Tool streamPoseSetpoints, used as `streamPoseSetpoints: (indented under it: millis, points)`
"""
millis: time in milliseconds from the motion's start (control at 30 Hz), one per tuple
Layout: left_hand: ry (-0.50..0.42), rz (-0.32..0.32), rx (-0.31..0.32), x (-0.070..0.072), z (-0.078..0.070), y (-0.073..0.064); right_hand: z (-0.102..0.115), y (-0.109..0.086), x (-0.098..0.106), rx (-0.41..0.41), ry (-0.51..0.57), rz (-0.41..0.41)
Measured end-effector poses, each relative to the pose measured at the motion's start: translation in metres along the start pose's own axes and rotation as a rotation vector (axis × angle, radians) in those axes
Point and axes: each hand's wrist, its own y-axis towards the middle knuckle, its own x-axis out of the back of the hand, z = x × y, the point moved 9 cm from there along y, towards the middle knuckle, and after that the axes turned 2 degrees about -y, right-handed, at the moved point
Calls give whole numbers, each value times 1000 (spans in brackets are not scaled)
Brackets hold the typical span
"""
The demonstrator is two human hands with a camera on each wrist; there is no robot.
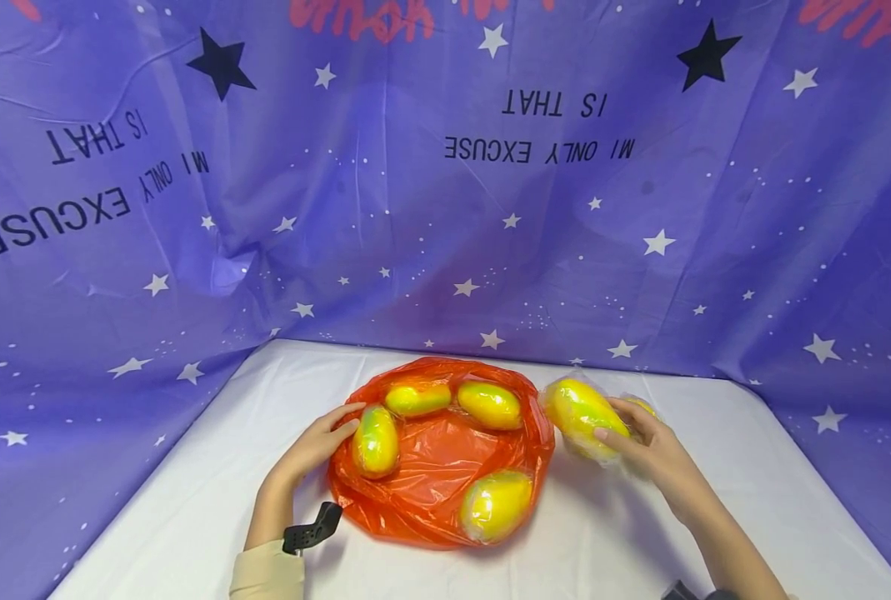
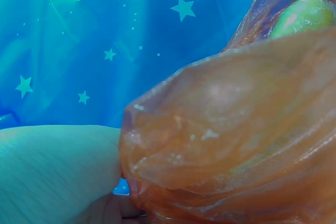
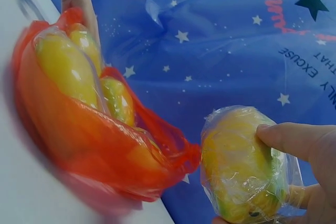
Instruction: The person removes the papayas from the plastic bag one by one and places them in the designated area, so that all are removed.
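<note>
My right hand [image 1: 651,442] grips a yellow-green mango [image 1: 582,412] in clear plastic film, just off the right rim of the red plastic bag [image 1: 437,450]. In the right wrist view the thumb lies on the wrapped mango [image 3: 239,161], and the other fingers are partly hidden behind it. My left hand [image 1: 316,444] pinches the left rim of the bag; its fingertips are partly covered by the plastic in the left wrist view. Several wrapped mangoes sit inside the wide-mouthed bag, among them a mango [image 1: 377,442] beside the left fingers and a mango [image 1: 496,507] at the near right.
A bit of another yellow thing [image 1: 643,405] shows behind the right hand. The bag stands on a white-covered table [image 1: 745,500]. A purple star-printed cloth [image 1: 430,208] hangs behind the table and along its sides. A black wrist mount [image 1: 313,529] sits on the left forearm.
</note>
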Motion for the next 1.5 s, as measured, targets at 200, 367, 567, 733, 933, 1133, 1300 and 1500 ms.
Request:
streamPoseSetpoints:
  millis: [200,367,567,733,933,1133,1300,1500]
  points:
    - [1,0,-8,0,-3,-2,-4,-4,11,-15,-4,-18]
    - [-7,4,-7,0,-10,-5,-9,-7,22,-45,-22,-30]
    - [1,1,-1,1,0,0,-17,-8,32,-59,-29,-37]
    - [5,-1,-2,1,0,-1,-23,-9,39,-63,-40,-49]
    - [-4,0,4,0,-1,-1,-27,-10,44,-76,-47,-44]
    - [-5,-3,5,0,-3,-3,-31,-12,54,-60,-55,-79]
    - [-12,-6,8,0,-3,-3,-36,-13,63,-46,-44,-113]
    - [-10,-8,8,0,-1,-2,-43,-15,71,-64,-75,-141]
